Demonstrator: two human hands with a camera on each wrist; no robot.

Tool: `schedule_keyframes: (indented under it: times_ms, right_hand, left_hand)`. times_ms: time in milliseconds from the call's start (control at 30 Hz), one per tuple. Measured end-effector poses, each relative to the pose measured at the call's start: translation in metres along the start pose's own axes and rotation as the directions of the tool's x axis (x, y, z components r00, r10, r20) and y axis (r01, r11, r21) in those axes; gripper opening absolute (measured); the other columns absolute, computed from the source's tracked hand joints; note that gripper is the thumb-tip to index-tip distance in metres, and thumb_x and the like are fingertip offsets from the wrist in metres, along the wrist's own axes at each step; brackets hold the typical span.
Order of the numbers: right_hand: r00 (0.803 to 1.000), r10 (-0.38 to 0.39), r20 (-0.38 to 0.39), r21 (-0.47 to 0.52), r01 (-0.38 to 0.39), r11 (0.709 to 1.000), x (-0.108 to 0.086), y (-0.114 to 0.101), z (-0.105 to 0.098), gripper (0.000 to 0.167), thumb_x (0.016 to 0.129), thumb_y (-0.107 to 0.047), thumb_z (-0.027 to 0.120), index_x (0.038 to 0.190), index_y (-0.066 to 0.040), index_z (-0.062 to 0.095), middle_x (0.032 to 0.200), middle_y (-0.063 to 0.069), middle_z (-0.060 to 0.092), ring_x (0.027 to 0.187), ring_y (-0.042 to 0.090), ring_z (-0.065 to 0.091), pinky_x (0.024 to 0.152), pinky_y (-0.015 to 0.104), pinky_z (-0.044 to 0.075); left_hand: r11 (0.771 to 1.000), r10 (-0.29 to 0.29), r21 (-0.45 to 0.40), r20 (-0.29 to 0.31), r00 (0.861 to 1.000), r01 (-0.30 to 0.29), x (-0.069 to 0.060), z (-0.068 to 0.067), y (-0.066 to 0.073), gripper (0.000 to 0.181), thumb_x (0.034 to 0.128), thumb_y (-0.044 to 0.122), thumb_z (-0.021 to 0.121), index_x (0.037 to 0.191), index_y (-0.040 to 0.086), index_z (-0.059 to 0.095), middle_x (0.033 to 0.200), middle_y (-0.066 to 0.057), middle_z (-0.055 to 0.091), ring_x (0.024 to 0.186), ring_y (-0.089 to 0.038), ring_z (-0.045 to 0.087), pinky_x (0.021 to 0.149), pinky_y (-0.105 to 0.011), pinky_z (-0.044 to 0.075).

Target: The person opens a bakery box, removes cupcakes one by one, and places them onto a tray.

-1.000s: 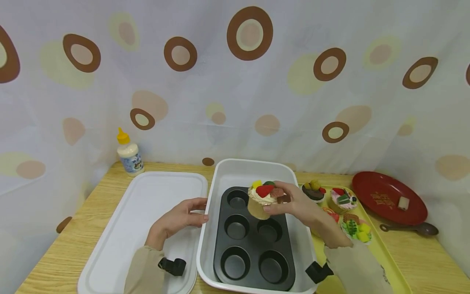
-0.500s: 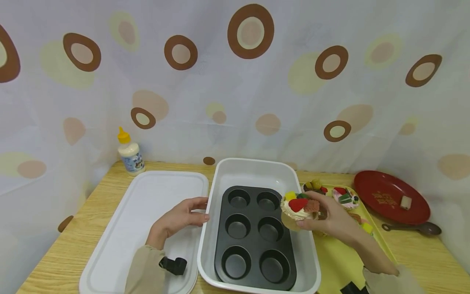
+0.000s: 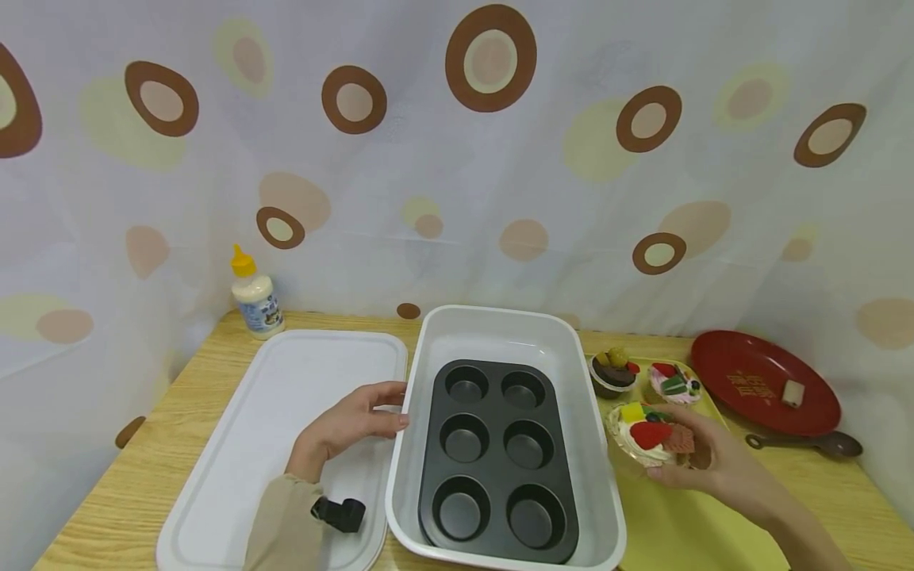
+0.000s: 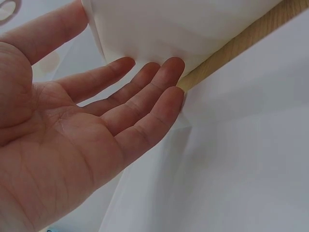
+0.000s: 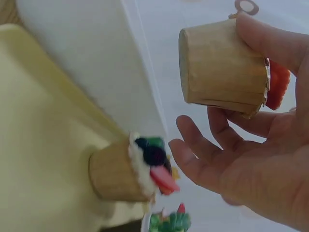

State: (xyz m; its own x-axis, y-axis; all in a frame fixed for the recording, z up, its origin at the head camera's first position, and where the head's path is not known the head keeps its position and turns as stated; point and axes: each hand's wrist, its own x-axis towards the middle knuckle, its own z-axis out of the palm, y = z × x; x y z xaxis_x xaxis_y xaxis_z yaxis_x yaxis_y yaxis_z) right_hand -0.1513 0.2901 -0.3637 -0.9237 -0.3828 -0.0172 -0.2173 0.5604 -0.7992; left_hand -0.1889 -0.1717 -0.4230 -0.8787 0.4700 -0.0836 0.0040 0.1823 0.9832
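Observation:
My right hand (image 3: pixel 728 468) grips a cupcake (image 3: pixel 646 434) topped with cream, a red strawberry piece and a yellow cube, above the yellow tray (image 3: pixel 693 531). In the right wrist view thumb and fingers hold its tan paper cup (image 5: pixel 219 67). Another tan-cupped cupcake (image 5: pixel 116 171) stands on the tray below. With loosely bent fingers, my left hand (image 3: pixel 350 424) touches the left rim of the white bin (image 3: pixel 500 333). Inside that bin lies a dark muffin pan (image 3: pixel 496 468) with bare cups. A chocolate cupcake (image 3: pixel 612 377) and a pink-frosted cupcake (image 3: pixel 674 385) stand at the tray's back.
To the left lies a flat white lid (image 3: pixel 286 444), with a yellow-capped bottle (image 3: pixel 259 301) behind it. A red plate (image 3: pixel 757 373) bearing a small pale block (image 3: pixel 793 394) is at the back right. In front of it lies a brown spoon (image 3: pixel 835 444).
My right hand has carried the cupcake from above the muffin pan rightward, past the bin's right wall, and down over the yellow tray. My left hand has stayed at the rim.

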Motion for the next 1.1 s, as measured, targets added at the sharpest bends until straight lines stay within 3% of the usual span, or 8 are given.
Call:
schedule_keyframes:
  times_ms: [100, 233, 400, 533, 633, 800, 1033, 1100]
  right_hand:
    - [1.0, 0.003, 0.005, 0.041, -0.003, 0.999, -0.012, 0.018, -0.005, 0.063, 0.086, -0.003, 0.067, 0.141, 0.002, 0.036, 0.138, -0.003, 0.04, 0.102, -0.008, 0.049, 0.073, 0.025, 0.051]
    - [0.998, -0.022, 0.06, 0.083, 0.017, 0.996, -0.025, 0.038, -0.009, 0.063, 0.087, 0.001, 0.065, 0.139, 0.009, 0.032, 0.124, -0.029, 0.039, 0.095, -0.003, 0.055, 0.071, 0.024, 0.051]
    - [0.99, 0.03, 0.136, 0.014, -0.032, 0.999, -0.033, 0.048, -0.008, 0.068, 0.087, -0.004, 0.067, 0.135, 0.02, 0.026, 0.102, -0.014, 0.057, 0.087, 0.001, 0.055, 0.07, 0.023, 0.051]
    - [0.984, 0.112, 0.141, -0.084, -0.101, 0.991, -0.037, 0.051, -0.005, 0.068, 0.087, -0.011, 0.07, 0.136, 0.015, 0.031, 0.114, 0.008, 0.056, 0.088, -0.005, 0.05, 0.071, 0.023, 0.05]
    - [0.971, 0.179, 0.158, -0.089, -0.167, 0.982, -0.038, 0.053, 0.0, 0.073, 0.087, -0.016, 0.071, 0.14, 0.011, 0.03, 0.123, 0.022, 0.051, 0.089, -0.005, 0.049, 0.072, 0.024, 0.05]
    - [0.955, 0.237, 0.179, -0.057, -0.23, 0.972, -0.038, 0.059, 0.005, 0.078, 0.084, -0.019, 0.073, 0.142, 0.008, 0.029, 0.13, 0.026, 0.048, 0.094, 0.002, 0.051, 0.074, 0.029, 0.049]
    - [0.932, 0.322, 0.168, -0.036, -0.32, 0.947, -0.037, 0.064, 0.008, 0.083, 0.081, -0.02, 0.076, 0.144, 0.004, 0.028, 0.131, 0.028, 0.046, 0.105, 0.033, 0.05, 0.08, 0.046, 0.049]
    - [0.924, 0.349, 0.158, -0.03, -0.349, 0.937, -0.037, 0.065, 0.01, 0.085, 0.08, -0.022, 0.077, 0.145, 0.002, 0.028, 0.134, 0.028, 0.043, 0.109, 0.036, 0.049, 0.083, 0.051, 0.049]
  left_hand:
    - [1.0, -0.003, 0.0, 0.0, 1.0, 0.003, 0.0, 0.001, 0.0, 0.063, 0.0908, 0.014, 0.063, 0.142, -0.009, 0.035, 0.137, -0.029, 0.044, 0.11, -0.028, 0.058, 0.086, -0.039, 0.05]
    - [1.0, -0.008, 0.002, 0.0, 1.0, 0.008, -0.002, 0.001, -0.001, 0.062, 0.0911, 0.014, 0.062, 0.142, -0.009, 0.036, 0.136, -0.029, 0.045, 0.107, -0.026, 0.058, 0.085, -0.037, 0.05]
    - [1.0, -0.011, -0.008, 0.004, 1.0, 0.011, -0.004, 0.001, -0.002, 0.061, 0.0911, 0.013, 0.062, 0.142, -0.008, 0.036, 0.136, -0.029, 0.045, 0.107, -0.026, 0.058, 0.084, -0.036, 0.05]
    - [1.0, 0.004, -0.01, 0.009, 1.0, -0.004, -0.003, 0.001, -0.001, 0.061, 0.0908, 0.014, 0.063, 0.142, -0.008, 0.037, 0.136, -0.029, 0.046, 0.106, -0.026, 0.059, 0.083, -0.035, 0.05]
    - [1.0, 0.009, -0.001, 0.006, 1.0, -0.009, -0.002, 0.0, 0.0, 0.061, 0.0909, 0.014, 0.062, 0.142, -0.009, 0.037, 0.135, -0.029, 0.046, 0.105, -0.025, 0.059, 0.082, -0.034, 0.05]
    - [1.0, -0.001, 0.001, 0.005, 1.0, 0.001, -0.001, 0.0, 0.0, 0.061, 0.0908, 0.014, 0.063, 0.142, -0.008, 0.037, 0.135, -0.029, 0.047, 0.105, -0.024, 0.059, 0.082, -0.034, 0.05]
    - [1.0, 0.001, -0.001, 0.002, 1.0, -0.001, 0.0, 0.0, 0.0, 0.062, 0.09, 0.013, 0.064, 0.141, -0.008, 0.037, 0.135, -0.029, 0.047, 0.104, -0.025, 0.059, 0.083, -0.035, 0.05]
    - [1.0, 0.003, -0.002, 0.003, 1.0, -0.003, 0.0, 0.0, 0.0, 0.062, 0.0899, 0.014, 0.064, 0.141, -0.009, 0.037, 0.135, -0.029, 0.047, 0.105, -0.025, 0.059, 0.083, -0.034, 0.05]
